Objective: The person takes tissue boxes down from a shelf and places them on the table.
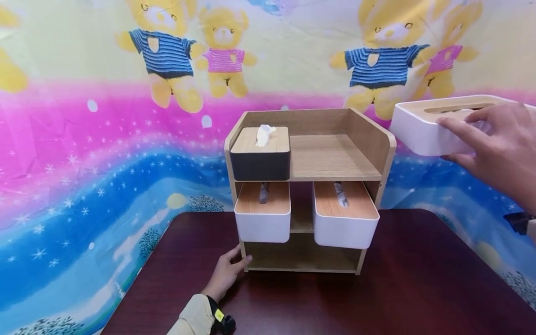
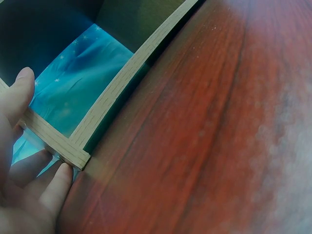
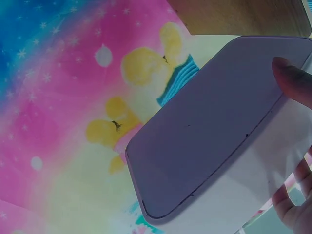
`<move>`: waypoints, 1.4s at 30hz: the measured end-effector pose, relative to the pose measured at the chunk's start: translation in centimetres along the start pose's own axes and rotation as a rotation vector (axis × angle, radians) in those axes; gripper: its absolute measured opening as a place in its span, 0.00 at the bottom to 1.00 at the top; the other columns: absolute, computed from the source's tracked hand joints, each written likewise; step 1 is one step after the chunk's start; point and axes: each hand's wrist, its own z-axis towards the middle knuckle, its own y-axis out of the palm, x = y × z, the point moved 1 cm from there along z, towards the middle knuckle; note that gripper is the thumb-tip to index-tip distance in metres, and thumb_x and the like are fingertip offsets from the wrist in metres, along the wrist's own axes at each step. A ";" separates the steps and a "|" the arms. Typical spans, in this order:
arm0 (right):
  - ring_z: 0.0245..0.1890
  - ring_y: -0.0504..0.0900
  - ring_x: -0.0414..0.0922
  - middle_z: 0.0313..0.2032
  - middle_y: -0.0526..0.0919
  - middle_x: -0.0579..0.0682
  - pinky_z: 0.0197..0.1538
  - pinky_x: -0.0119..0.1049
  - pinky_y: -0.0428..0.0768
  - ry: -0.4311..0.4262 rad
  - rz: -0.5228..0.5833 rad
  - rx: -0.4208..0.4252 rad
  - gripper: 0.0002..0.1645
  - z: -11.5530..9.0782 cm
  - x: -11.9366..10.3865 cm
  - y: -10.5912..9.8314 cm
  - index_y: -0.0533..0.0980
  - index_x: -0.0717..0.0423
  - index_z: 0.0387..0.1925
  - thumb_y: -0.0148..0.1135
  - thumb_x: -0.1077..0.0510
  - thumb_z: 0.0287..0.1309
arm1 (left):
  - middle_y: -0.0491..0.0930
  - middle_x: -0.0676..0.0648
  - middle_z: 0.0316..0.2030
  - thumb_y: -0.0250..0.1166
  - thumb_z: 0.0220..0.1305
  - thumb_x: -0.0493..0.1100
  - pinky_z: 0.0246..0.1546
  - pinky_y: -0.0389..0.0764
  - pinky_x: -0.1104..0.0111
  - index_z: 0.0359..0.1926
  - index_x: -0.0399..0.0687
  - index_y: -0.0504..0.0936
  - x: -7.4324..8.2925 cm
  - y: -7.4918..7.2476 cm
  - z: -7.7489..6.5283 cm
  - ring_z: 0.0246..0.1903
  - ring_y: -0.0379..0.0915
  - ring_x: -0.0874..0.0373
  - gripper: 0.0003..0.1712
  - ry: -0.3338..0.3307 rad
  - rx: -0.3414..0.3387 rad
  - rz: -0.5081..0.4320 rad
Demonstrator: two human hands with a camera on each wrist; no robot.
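My left hand [image 1: 226, 273] grips the lower left side panel of a wooden desktop shelf [image 1: 326, 158]. In the left wrist view, the thumb [image 2: 22, 90] lies on the inner side of the panel [image 2: 56, 139], with the other fingers on its outer side. Up at the right, beside the shelf's top, my right hand [image 1: 502, 139] holds a white tissue box [image 1: 423, 135] in the air. This box has a wood-coloured lid with an oval slot. Its flat underside [image 3: 209, 126] faces the right wrist camera, with the thumb [image 3: 292, 80] pressed against it.
A black tissue box [image 1: 259, 165] with a wood lid stands on the shelf's top left. Two white tissue boxes, one left [image 1: 263, 227] and one right [image 1: 347, 230], jut out from the middle tier. The shelf stands on a dark red table [image 1: 318, 302] before a bear-patterned cloth [image 1: 125, 153].
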 end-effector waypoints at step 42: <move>0.40 0.68 0.69 0.42 0.70 0.73 0.33 0.64 0.72 0.041 0.102 -0.042 0.48 -5.0 -0.8 4.2 0.76 0.52 0.55 0.24 0.24 0.64 | 0.66 0.43 0.67 0.69 0.62 0.53 0.56 0.73 0.53 0.71 0.51 0.65 -2.8 -0.1 1.6 0.62 0.66 0.46 0.40 0.010 -0.014 -0.025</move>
